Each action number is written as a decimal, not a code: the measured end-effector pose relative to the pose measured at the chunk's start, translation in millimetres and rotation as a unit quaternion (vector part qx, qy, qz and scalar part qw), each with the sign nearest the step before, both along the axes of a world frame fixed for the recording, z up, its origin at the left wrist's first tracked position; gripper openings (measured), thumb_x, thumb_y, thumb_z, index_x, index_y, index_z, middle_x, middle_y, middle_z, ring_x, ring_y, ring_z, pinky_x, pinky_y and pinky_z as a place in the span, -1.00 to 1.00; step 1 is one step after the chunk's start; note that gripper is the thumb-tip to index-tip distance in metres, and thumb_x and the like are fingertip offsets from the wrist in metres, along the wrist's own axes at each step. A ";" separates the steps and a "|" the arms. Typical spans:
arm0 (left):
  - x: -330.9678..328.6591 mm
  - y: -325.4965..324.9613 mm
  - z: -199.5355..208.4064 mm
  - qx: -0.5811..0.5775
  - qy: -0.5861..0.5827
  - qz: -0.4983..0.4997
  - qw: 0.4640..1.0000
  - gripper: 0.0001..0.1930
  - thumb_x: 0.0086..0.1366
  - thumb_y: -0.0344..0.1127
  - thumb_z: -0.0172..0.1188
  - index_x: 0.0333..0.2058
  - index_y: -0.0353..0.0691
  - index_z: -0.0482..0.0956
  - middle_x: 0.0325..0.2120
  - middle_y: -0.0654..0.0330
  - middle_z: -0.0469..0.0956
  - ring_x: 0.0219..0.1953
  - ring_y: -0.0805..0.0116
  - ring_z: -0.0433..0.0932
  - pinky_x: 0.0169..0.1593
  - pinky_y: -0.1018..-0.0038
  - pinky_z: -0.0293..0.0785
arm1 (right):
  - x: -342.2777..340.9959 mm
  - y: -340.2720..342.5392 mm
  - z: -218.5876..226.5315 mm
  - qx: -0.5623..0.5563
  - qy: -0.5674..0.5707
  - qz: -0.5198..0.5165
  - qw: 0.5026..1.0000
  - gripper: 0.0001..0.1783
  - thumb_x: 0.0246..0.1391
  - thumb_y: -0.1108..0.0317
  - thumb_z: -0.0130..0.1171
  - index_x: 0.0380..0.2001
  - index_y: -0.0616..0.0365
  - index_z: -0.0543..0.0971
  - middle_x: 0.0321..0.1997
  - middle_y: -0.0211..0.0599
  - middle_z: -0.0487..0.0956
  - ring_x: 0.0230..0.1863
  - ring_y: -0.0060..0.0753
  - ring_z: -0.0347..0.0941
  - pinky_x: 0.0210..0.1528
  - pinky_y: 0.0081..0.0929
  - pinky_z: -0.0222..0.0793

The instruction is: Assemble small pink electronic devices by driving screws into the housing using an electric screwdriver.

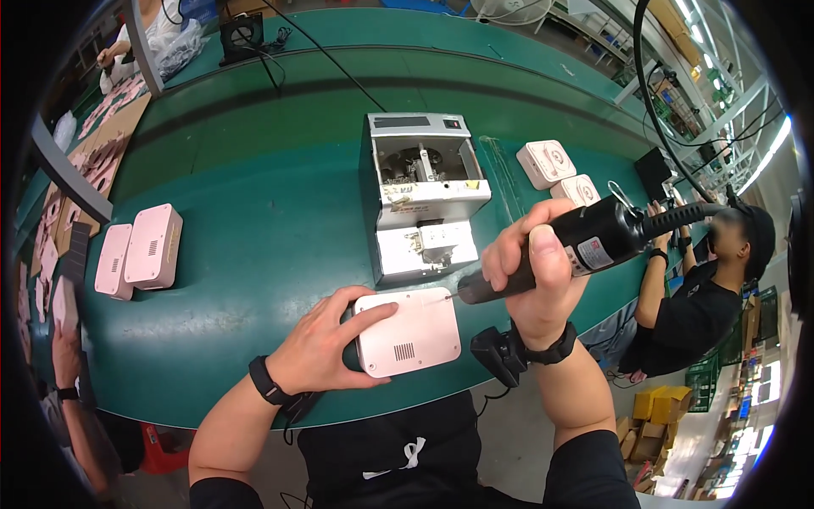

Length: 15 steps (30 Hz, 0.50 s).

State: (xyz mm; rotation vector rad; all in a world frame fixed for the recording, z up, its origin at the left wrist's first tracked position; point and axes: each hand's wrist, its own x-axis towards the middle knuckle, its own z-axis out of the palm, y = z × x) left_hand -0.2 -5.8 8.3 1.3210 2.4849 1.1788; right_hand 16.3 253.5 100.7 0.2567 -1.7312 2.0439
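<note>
Just one view here: a head-worn fisheye looking steeply down over the near edge of the green desk (pixel 254 254), close above the person's forearms, facing its far edge, with lines bending near the rim.

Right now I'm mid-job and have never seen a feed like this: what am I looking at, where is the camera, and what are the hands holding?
This is one picture from a fisheye camera worn on a person's head, looking down, so straight edges bend near the rim. No robot: two bare hands. The left hand steadies a pale pink rounded-rectangular plastic casing at the edge of the green workbench. The right hand grips a black corded electric screwdriver, its tip touching the casing's upper right corner. Behind stands a grey box-shaped metal machine. Two similar pink casings lie to the left, two white ones to the right. Another person in black works nearby.
</note>
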 end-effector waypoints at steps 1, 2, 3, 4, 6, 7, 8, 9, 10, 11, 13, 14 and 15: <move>1.5 -1.2 -1.5 0.002 -0.002 0.000 1.000 -0.06 -0.12 -0.02 0.65 0.30 0.03 0.48 0.17 -0.01 0.38 0.12 -0.05 0.51 0.15 0.16 0.51 | 0.2 -0.2 -0.1 -0.003 -0.004 -0.003 1.000 -0.71 0.27 0.18 0.14 -0.15 0.13 0.35 -0.58 -0.28 0.40 -0.66 -0.43 0.29 -0.53 -0.36 0.35; 1.7 -1.2 -2.1 0.005 -0.001 0.000 1.000 -0.05 -0.12 -0.03 0.64 0.32 0.06 0.46 0.16 -0.01 0.37 0.11 -0.05 0.51 0.15 0.14 0.50 | 0.7 0.4 -0.2 -0.003 -0.004 -0.003 1.000 -0.71 0.27 0.18 0.14 -0.15 0.13 0.35 -0.58 -0.28 0.40 -0.66 -0.43 0.29 -0.53 -0.36 0.35; 1.3 -0.6 -1.8 0.005 -0.002 0.000 1.000 -0.05 -0.12 -0.03 0.64 0.32 0.06 0.46 0.16 -0.01 0.37 0.11 -0.05 0.51 0.15 0.14 0.50 | 2.0 0.8 -0.4 0.008 -0.002 0.002 1.000 -0.70 0.27 0.18 0.14 -0.15 0.13 0.35 -0.58 -0.28 0.40 -0.66 -0.43 0.29 -0.53 -0.36 0.34; 0.8 0.0 -1.0 0.005 -0.001 -0.001 1.000 -0.05 -0.12 -0.03 0.64 0.32 0.06 0.46 0.16 -0.01 0.36 0.11 -0.05 0.51 0.15 0.15 0.51 | 3.3 1.1 -0.5 0.018 0.000 0.007 1.000 -0.70 0.26 0.18 0.14 -0.14 0.14 0.35 -0.58 -0.28 0.40 -0.66 -0.44 0.29 -0.54 -0.36 0.34; -0.5 1.0 0.7 0.005 0.001 -0.002 1.000 -0.05 -0.12 -0.03 0.64 0.32 0.06 0.46 0.16 -0.01 0.36 0.11 -0.05 0.51 0.15 0.15 0.51 | 3.4 2.1 0.1 0.028 0.004 0.012 1.000 -0.69 0.26 0.18 0.15 -0.14 0.14 0.34 -0.58 -0.27 0.41 -0.66 -0.44 0.29 -0.54 -0.36 0.33; -0.8 1.0 0.8 0.005 0.003 -0.002 1.000 -0.05 -0.12 -0.03 0.64 0.32 0.06 0.46 0.16 -0.01 0.36 0.11 -0.05 0.51 0.15 0.15 0.51 | 2.9 2.4 -0.3 0.025 0.004 0.015 1.000 -0.69 0.26 0.18 0.15 -0.15 0.15 0.34 -0.58 -0.27 0.41 -0.66 -0.44 0.29 -0.54 -0.37 0.33; -0.7 1.0 0.1 0.004 0.003 -0.001 1.000 -0.05 -0.12 -0.03 0.64 0.32 0.06 0.46 0.16 -0.01 0.36 0.11 -0.06 0.51 0.15 0.15 0.51 | 2.2 2.8 -0.8 0.022 0.004 0.018 1.000 -0.69 0.26 0.19 0.15 -0.15 0.15 0.34 -0.58 -0.27 0.41 -0.66 -0.44 0.28 -0.55 -0.37 0.33; -0.5 1.0 -0.7 0.004 0.003 0.000 1.000 -0.05 -0.12 -0.03 0.64 0.32 0.07 0.46 0.16 -0.01 0.36 0.11 -0.06 0.51 0.15 0.14 0.51 | 1.5 3.0 -1.1 0.019 0.004 0.021 1.000 -0.70 0.25 0.19 0.15 -0.16 0.15 0.34 -0.58 -0.27 0.41 -0.66 -0.44 0.28 -0.55 -0.37 0.33; -0.3 0.8 -1.3 0.003 0.003 0.001 1.000 -0.05 -0.12 -0.03 0.64 0.32 0.07 0.46 0.16 -0.01 0.36 0.11 -0.06 0.51 0.15 0.14 0.51 | 1.1 3.4 -1.4 0.020 0.008 0.021 1.000 -0.70 0.25 0.19 0.15 -0.16 0.15 0.34 -0.58 -0.27 0.41 -0.66 -0.44 0.28 -0.55 -0.37 0.33; -0.2 0.4 -1.8 0.004 0.007 0.002 1.000 -0.05 -0.12 -0.03 0.64 0.32 0.07 0.46 0.16 -0.01 0.36 0.11 -0.06 0.51 0.15 0.14 0.51 | 1.0 4.2 -2.2 0.025 0.009 0.025 0.999 -0.71 0.25 0.20 0.15 -0.16 0.15 0.35 -0.58 -0.27 0.41 -0.66 -0.44 0.28 -0.56 -0.37 0.33; 1.0 -0.2 -2.3 0.005 0.000 -0.001 1.000 -0.04 -0.12 -0.02 0.64 0.32 0.08 0.46 0.16 -0.01 0.35 0.11 -0.06 0.51 0.16 0.14 0.51 | 1.2 6.0 -2.4 0.036 0.011 0.034 0.999 -0.72 0.25 0.21 0.14 -0.17 0.15 0.35 -0.59 -0.26 0.41 -0.67 -0.44 0.28 -0.56 -0.37 0.33; 1.5 -0.6 -2.3 0.006 -0.003 -0.002 1.000 -0.04 -0.12 -0.02 0.64 0.33 0.09 0.46 0.16 -0.01 0.35 0.11 -0.06 0.51 0.16 0.13 0.50 | 0.6 6.8 -2.3 0.037 0.016 0.035 0.999 -0.72 0.25 0.21 0.14 -0.17 0.15 0.35 -0.59 -0.26 0.41 -0.67 -0.44 0.28 -0.56 -0.37 0.33; 1.9 -1.0 -1.8 0.007 0.001 -0.001 1.000 -0.04 -0.12 -0.02 0.64 0.33 0.09 0.46 0.16 -0.01 0.35 0.11 -0.06 0.51 0.16 0.13 0.50 | -0.3 7.6 -2.3 0.033 0.013 0.033 0.999 -0.73 0.25 0.22 0.14 -0.18 0.15 0.35 -0.59 -0.26 0.41 -0.67 -0.44 0.28 -0.57 -0.37 0.33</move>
